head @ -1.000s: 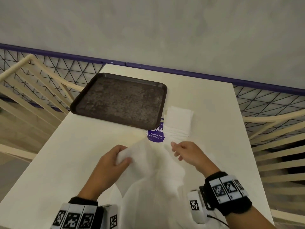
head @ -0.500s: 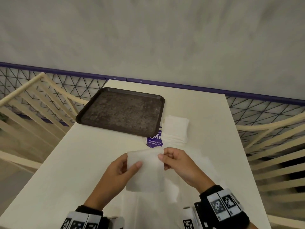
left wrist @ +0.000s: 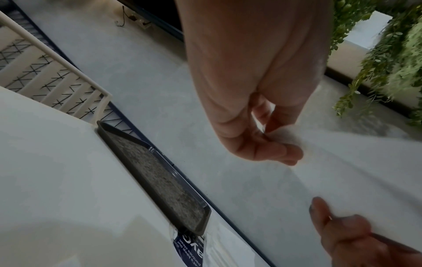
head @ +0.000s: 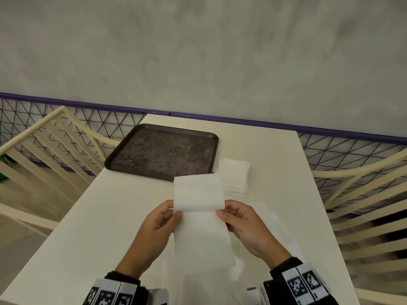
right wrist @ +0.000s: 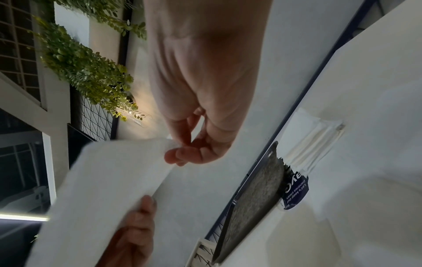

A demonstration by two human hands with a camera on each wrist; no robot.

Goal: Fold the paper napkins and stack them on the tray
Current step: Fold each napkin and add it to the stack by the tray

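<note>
I hold a white paper napkin (head: 198, 194) in the air over the table's middle. My left hand (head: 176, 213) pinches its left edge and my right hand (head: 221, 213) pinches its right edge, thumbs on top. One part of the napkin stretches away from the hands; the other hangs down towards me. The left wrist view shows my left hand (left wrist: 280, 144) pinching the sheet (left wrist: 342, 162). The right wrist view shows my right hand (right wrist: 180, 150) doing the same on the napkin (right wrist: 102, 180). The dark brown tray (head: 163, 150) lies at the far left, with nothing on it.
A stack of white napkins (head: 234, 175) lies right of the tray, partly over a purple sticker (right wrist: 294, 189). Cream slatted chair backs (head: 44, 150) flank the white table (head: 88, 216). A grey wall with a purple rail (head: 242, 121) stands behind it.
The loose open napkin was gathered into a narrower strip. Both hands lifted it, and they now pinch its side edges with one part reaching away above them. The head view tilted up.
</note>
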